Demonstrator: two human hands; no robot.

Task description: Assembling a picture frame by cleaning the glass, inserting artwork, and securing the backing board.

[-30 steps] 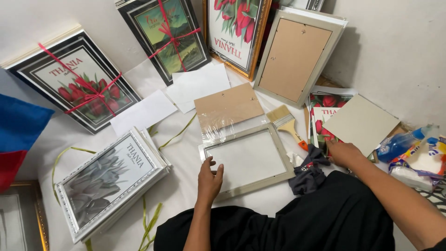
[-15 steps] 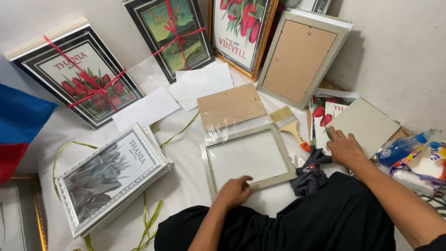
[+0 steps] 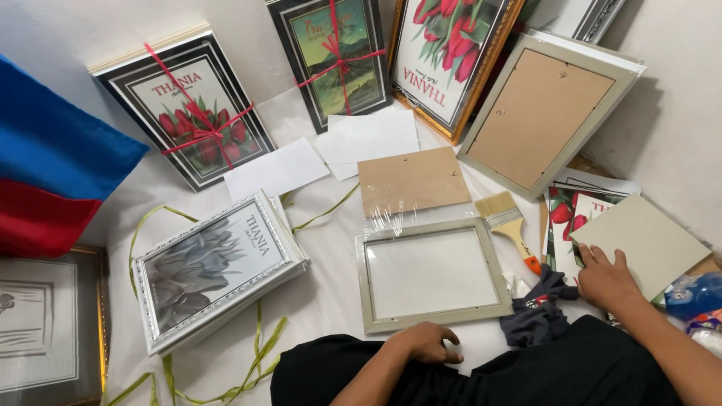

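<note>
An empty pale grey picture frame [image 3: 435, 313] lies flat on the white sheet in front of me. My left hand [image 3: 426, 343] rests at its near edge with the fingers curled in and nothing visibly in them. My right hand [image 3: 606, 278] lies flat, fingers spread, on a beige card [image 3: 645, 239] that tops a pile of red tulip prints [image 3: 562, 214] at the right. A brown backing board [image 3: 412, 180] under clear wrap lies just beyond the frame. A wooden paintbrush [image 3: 508, 223] lies between the frame and the prints.
A dark cloth [image 3: 540, 312] lies by my right knee. A stack of silver frames [image 3: 214, 267] with green ribbon sits at the left. Ribbon-tied framed pictures [image 3: 192, 113] and a frame turned backwards [image 3: 543, 113] lean on the wall. Some white paper sheets [image 3: 368, 135] lie on the sheet, and a blue-and-red cloth [image 3: 53, 165] hangs at the far left.
My left hand slid from the frame's left side to its near edge and curled. My right hand stayed on the beige card, shifting only slightly.
</note>
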